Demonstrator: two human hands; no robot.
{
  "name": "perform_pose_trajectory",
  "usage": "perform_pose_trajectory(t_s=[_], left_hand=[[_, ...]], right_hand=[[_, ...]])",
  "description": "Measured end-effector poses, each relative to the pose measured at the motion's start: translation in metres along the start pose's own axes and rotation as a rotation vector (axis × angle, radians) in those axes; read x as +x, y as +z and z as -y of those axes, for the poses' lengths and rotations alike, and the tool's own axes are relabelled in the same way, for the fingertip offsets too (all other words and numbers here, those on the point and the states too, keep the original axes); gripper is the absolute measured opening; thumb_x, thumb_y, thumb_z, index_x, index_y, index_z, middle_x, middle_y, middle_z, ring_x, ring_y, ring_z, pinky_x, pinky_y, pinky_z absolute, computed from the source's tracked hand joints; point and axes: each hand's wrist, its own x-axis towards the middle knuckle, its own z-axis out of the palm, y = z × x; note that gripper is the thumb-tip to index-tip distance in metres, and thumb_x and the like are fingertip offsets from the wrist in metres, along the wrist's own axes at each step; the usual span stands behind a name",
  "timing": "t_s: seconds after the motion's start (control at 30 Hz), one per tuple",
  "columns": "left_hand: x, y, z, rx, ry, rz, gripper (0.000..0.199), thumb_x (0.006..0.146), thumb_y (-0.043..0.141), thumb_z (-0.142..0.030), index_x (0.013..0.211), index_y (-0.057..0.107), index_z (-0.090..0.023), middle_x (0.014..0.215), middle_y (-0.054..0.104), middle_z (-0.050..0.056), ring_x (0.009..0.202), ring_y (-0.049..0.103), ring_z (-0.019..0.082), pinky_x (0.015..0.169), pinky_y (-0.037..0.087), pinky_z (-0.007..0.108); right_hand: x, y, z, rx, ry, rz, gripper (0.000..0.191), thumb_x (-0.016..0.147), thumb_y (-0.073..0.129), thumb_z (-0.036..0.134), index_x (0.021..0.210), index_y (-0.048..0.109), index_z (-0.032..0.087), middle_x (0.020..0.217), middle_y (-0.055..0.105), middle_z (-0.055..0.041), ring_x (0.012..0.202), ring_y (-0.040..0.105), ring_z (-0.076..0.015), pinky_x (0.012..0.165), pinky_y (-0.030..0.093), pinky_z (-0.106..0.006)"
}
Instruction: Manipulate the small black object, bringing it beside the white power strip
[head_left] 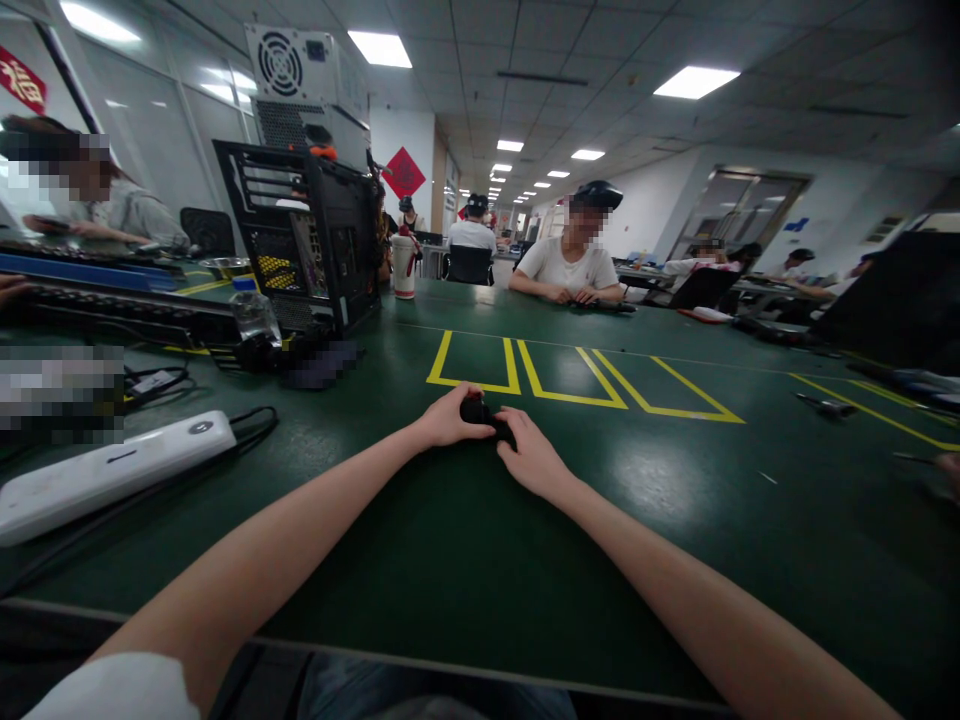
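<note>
Between my two hands is a small black object, its kind too dark and too covered to make out. My left hand curls round its left end, with thumb and fingers closed on it. On the other side, my right hand grips the right end between thumb and fingers. The object is at or just above the green table, close to the near edge of the yellow tape outlines. My fingers hide part of it.
At the left lie a white power strip and black cables. Behind them stand a water bottle, an open computer case and a paper cup. Across the table sits a person. A dark metal tool lies right.
</note>
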Motion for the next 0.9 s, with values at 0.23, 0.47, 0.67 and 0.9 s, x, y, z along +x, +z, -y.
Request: perform_pose_trajectory(t_s=[0.23,0.47,0.67,0.9], left_hand=[[-0.004,0.001,-0.001,0.006,-0.039,0.036,0.069,0.057,0.067,-0.05,0.114,0.04,-0.021,0.109,0.052,0.007,0.101,0.052,0.024,0.087,0.04,0.04],[0.004,0.002,-0.002,0.108,-0.105,0.05,0.068,0.065,0.062,-0.046,0.122,0.031,-0.026,0.119,0.047,0.007,0.106,0.049,0.025,0.087,0.041,0.038],[0.017,0.005,-0.01,0.15,-0.215,0.072,0.067,0.07,0.058,-0.041,0.124,0.025,-0.024,0.121,0.046,0.011,0.104,0.051,0.028,0.079,0.045,0.037],[-0.068,0.01,-0.067,0.068,-0.08,0.226,0.066,0.068,0.06,-0.038,0.123,0.026,-0.022,0.117,0.049,0.008,0.103,0.051,0.024,0.086,0.042,0.036]], right_hand=[[0.004,-0.005,0.005,-0.164,-0.01,0.086,0.015,0.078,0.047,0.026,0.088,0.055,0.018,0.1,0.056,-0.0077,0.095,0.051,-0.0202,0.082,0.041,-0.037],[0.009,-0.027,-0.022,-0.328,0.061,0.07,0.027,0.08,0.046,0.032,0.1,0.052,0.016,0.103,0.057,-0.0085,0.098,0.051,-0.0206,0.085,0.041,-0.035],[0.0,-0.055,-0.039,-0.435,0.16,0.081,0.031,0.08,0.046,0.032,0.104,0.051,0.014,0.105,0.057,-0.0112,0.099,0.053,-0.0233,0.084,0.042,-0.038],[-0.095,-0.064,0.025,-0.455,0.001,0.136,0.034,0.079,0.046,0.029,0.111,0.047,0.017,0.107,0.058,-0.0098,0.098,0.055,-0.0229,0.084,0.046,-0.04]])
